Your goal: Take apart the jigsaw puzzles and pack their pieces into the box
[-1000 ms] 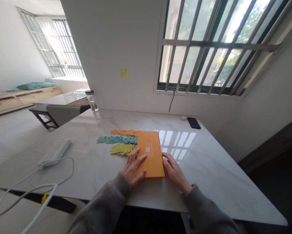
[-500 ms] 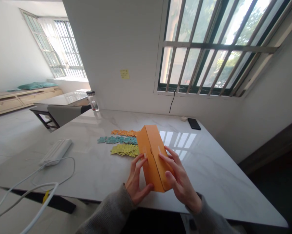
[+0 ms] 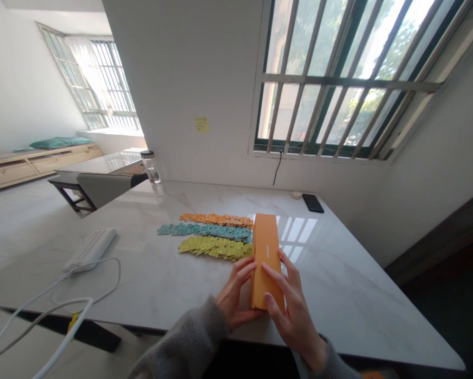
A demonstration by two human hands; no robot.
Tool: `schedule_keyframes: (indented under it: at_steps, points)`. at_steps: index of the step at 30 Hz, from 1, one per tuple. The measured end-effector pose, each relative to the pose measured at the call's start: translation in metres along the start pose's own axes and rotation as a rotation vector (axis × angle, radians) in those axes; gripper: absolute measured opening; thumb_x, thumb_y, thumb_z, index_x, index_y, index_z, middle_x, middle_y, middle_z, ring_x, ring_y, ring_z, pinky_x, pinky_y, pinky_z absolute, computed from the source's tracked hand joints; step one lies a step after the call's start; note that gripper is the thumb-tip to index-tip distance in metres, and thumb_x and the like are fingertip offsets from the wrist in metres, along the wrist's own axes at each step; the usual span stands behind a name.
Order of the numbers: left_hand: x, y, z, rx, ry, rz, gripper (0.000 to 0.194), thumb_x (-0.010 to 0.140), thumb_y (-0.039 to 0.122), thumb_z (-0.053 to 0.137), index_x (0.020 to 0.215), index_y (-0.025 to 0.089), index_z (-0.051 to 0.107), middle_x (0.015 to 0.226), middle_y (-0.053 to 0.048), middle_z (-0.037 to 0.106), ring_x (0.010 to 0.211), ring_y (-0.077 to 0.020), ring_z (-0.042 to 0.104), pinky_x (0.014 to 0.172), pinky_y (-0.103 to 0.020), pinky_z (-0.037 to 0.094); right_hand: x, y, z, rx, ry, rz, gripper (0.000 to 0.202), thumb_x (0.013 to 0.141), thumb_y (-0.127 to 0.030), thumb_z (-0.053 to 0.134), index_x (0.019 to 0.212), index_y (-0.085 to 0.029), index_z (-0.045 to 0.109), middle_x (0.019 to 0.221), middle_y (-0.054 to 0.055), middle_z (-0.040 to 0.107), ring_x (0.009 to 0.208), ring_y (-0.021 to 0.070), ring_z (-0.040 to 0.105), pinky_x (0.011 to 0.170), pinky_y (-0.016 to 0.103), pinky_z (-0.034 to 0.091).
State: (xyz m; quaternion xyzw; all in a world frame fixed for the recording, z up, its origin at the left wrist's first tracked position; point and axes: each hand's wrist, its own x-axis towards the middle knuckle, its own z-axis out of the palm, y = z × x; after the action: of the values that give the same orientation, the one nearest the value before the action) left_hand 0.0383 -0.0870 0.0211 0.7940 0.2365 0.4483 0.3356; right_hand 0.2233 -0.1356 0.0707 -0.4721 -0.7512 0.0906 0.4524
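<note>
An orange cardboard box (image 3: 266, 237), long and narrow, is between my two hands near the front of the table. My left hand (image 3: 238, 295) grips its left side, with the thumb along the near end. Across its top and right side lie the fingers and thumb of my right hand (image 3: 294, 300). To the left of the box, overlapping jigsaw puzzle pieces lie in three rows: orange pieces (image 3: 216, 218) at the back, teal pieces (image 3: 208, 230) in the middle and yellow-green pieces (image 3: 213, 247) in front. The rows' right ends reach close to the box.
A white power strip (image 3: 92, 250) with cables lies on the left of the marble-patterned table (image 3: 358, 284). A clear bottle (image 3: 151, 168) stands at the back left corner. A black phone (image 3: 313, 203) and a small round white object (image 3: 296, 195) lie at the back right.
The box has moved to the right and been turned in both hands, so its lid seam no longer faces up. The right ends of the puzzle rows have come into view.
</note>
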Motion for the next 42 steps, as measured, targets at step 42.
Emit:
schedule_keyframes:
  at_steps: [42]
  points:
    - [0.023, -0.009, 0.026, 0.261, -0.177, -0.110, 0.031, 0.083, 0.020, 0.056, 0.114, 0.020, 0.060, 0.107, -0.009, 0.064, 0.090, -0.0222, 0.062, 0.089, -0.040, 0.050, 0.051, 0.147, -0.056, -0.856, -0.363, -0.105, 0.036, 0.083, -0.013, 0.059, 0.119, -0.017, 0.064, 0.142, 0.016, 0.053, 0.136, 0.0318, 0.044, 0.113, 0.048, 0.031]
